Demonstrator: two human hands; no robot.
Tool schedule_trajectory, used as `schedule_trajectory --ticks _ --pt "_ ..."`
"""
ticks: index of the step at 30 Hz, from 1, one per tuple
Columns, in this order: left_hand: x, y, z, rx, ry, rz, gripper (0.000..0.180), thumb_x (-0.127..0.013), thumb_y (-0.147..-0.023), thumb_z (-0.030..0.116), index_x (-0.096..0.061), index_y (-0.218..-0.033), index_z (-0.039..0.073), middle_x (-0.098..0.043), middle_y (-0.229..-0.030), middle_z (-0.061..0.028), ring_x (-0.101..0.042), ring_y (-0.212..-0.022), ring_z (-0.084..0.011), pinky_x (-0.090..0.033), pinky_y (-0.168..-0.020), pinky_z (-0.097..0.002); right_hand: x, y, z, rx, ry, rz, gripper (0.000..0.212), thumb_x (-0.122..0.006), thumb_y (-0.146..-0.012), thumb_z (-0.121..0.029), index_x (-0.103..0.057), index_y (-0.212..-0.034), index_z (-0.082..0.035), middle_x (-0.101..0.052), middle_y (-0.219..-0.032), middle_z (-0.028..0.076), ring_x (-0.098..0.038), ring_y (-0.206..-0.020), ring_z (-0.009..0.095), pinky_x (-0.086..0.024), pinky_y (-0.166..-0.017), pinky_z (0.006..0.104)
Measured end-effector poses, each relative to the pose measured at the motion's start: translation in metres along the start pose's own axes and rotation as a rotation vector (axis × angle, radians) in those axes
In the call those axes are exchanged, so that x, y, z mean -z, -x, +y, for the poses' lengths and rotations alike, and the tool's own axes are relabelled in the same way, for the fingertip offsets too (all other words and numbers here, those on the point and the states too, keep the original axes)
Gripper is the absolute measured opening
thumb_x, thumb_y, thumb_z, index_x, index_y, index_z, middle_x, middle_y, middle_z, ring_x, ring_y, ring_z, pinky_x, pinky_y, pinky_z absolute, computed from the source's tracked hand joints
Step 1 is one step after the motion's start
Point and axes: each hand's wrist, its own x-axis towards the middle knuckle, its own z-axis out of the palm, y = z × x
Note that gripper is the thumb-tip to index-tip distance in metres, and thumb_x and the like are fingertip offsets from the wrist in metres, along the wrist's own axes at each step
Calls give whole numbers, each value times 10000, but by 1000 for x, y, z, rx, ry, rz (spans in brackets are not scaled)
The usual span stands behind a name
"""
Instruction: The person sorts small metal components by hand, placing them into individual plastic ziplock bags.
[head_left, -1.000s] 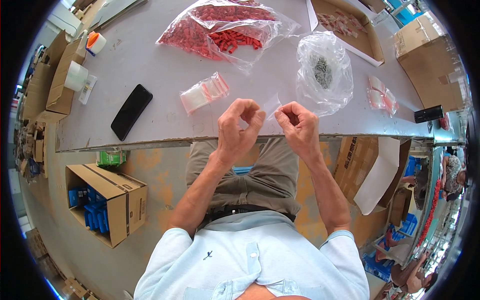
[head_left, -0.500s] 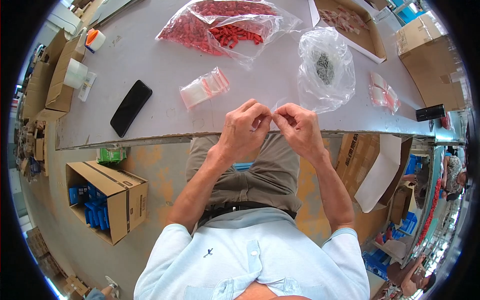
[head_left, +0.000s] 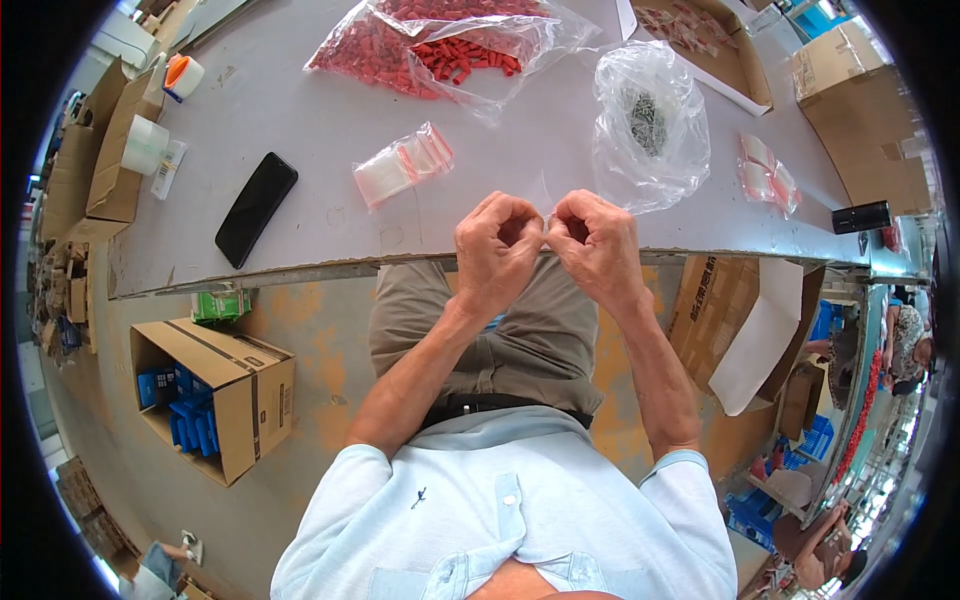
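My left hand [head_left: 495, 250] and my right hand [head_left: 592, 245] are curled together at the near edge of the grey table [head_left: 300, 150], knuckles almost touching. Both pinch one small clear plastic bag [head_left: 545, 192] that sticks up between them; what it contains is hidden. Just beyond my left hand lies a stack of small clear bags with red strips [head_left: 402, 165]. A clear bag of small dark parts [head_left: 648, 125] sits beyond my right hand. Large open bags of red plastic pieces [head_left: 440, 45] lie at the far side.
A black phone [head_left: 256, 208] lies left on the table, tape rolls [head_left: 148, 145] farther left. Small filled bags [head_left: 768, 172] and a black cylinder [head_left: 860, 216] are at right, cardboard boxes [head_left: 870, 85] behind. An open box of blue items [head_left: 215, 395] stands on the floor.
My two hands have drawn together, from a gap with the small bag stretched between them to nearly touching fists.
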Motion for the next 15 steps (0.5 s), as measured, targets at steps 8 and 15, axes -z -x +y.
schedule_trajectory --ticks 8,15 --pt "7 -7 3 111 96 -41 49 -649 -950 21 -649 -914 -12 -624 -765 22 -552 -684 -15 -471 -601 -201 5 7 3 -124 -76 22 55 -706 -856 -41 -680 -858 7 -652 -725 96 -618 -627 144 -493 -573 322" --pt "2 -5 8 -25 -192 -92 79 -642 -985 51 -609 -1015 -14 -648 -737 20 -595 -637 -35 -488 -580 -226 6 4 0 -161 -120 50 80 -712 -892 -60 -688 -873 15 -670 -723 103 -642 -642 135 -518 -584 301"
